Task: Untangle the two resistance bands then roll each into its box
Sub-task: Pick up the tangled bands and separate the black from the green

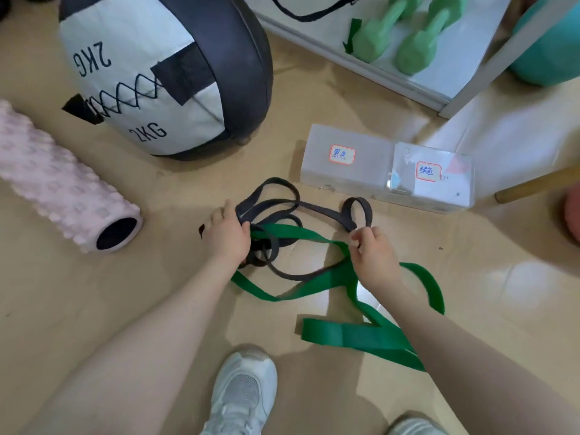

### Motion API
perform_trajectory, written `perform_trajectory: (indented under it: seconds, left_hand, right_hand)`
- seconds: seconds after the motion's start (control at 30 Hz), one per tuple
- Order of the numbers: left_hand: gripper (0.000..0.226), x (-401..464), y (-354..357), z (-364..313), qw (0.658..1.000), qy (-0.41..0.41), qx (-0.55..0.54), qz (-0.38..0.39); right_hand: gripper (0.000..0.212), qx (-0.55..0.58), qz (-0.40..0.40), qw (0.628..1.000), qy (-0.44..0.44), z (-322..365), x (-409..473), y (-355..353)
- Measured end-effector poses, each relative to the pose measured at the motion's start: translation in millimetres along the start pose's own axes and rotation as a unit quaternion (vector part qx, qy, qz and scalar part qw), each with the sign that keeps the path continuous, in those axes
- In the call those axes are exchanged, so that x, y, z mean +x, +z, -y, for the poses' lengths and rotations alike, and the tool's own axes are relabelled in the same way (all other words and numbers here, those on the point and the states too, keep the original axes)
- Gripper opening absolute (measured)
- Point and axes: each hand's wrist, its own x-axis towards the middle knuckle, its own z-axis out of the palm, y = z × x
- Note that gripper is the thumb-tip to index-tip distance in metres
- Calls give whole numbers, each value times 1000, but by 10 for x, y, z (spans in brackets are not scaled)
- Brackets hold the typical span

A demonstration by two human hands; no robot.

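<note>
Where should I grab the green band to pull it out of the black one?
Probably grab the green resistance band at its flat folded end near the white shoe, coming from above. That part lies free of the black resistance band; farther up the two cross, where the left hand and right hand already grip.

left hand (pixel 227 238): fingers curled, gripping | right hand (pixel 375 257): fingers pinching

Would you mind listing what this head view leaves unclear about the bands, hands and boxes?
- Left hand: fingertips hidden in the black band coils.
- Where the black band crosses the green band: over or under is unreadable.
- Two boxes: contents hidden by frosted lids.
</note>
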Motion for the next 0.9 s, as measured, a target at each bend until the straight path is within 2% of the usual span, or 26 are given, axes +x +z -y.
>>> perform_trajectory:
  seconds: [0.07,0.13,0.17,0.23,0.27,0.33,0.4,0.47,0.53,0.6,0.67,0.8,0.87,0.9]
  left_hand:
    - [51,-52,15,-109,993,94,5,-73]
    - [44,-134,20,-263,965,235,-18,-114]
    - [40,-174,53,-335,947,300,-13,-112]
    - [33,-297,135,-478,920,391,10,-35]
    - [34,-372,188,-550,915,403,26,26]
    - [42,-483,333,-658,912,383,86,119]
    - [56,-525,479,-705,916,350,130,148]
    - [65,-514,575,-684,934,304,113,150]
    - [66,-511,627,-661,953,260,39,149]
    - [61,-535,632,-655,965,212,-79,132]
    - [52,-556,594,-640,966,173,-173,83]
    - [43,-523,473,-558,959,144,-242,-3]
    - [37,-473,397,-513,962,102,-251,-27]
    - [33,-432,352,-488,962,69,-263,-33]
  right_hand:
    - [28,20,27,998,56,-84,-59,37]
    - [34,123,14,988,96,-77,-80,53]
    - [38,194,4,975,112,-53,-91,54]
    - [45,290,0,947,137,-10,-95,70]
    - [46,307,9,940,149,14,-90,71]
    - [48,337,40,926,165,53,-69,58]
    - [48,396,86,901,154,85,-46,23]
    - [46,445,132,877,126,126,-37,-22]
    - [51,472,160,862,92,160,-18,-28]
    - [59,491,189,849,54,213,2,-30]
    - [62,499,219,838,22,281,37,-38]
    - [57,524,274,806,-24,421,142,-64]
    - [47,504,279,817,-40,499,190,-73]
    - [40,481,253,839,-31,540,207,-77]
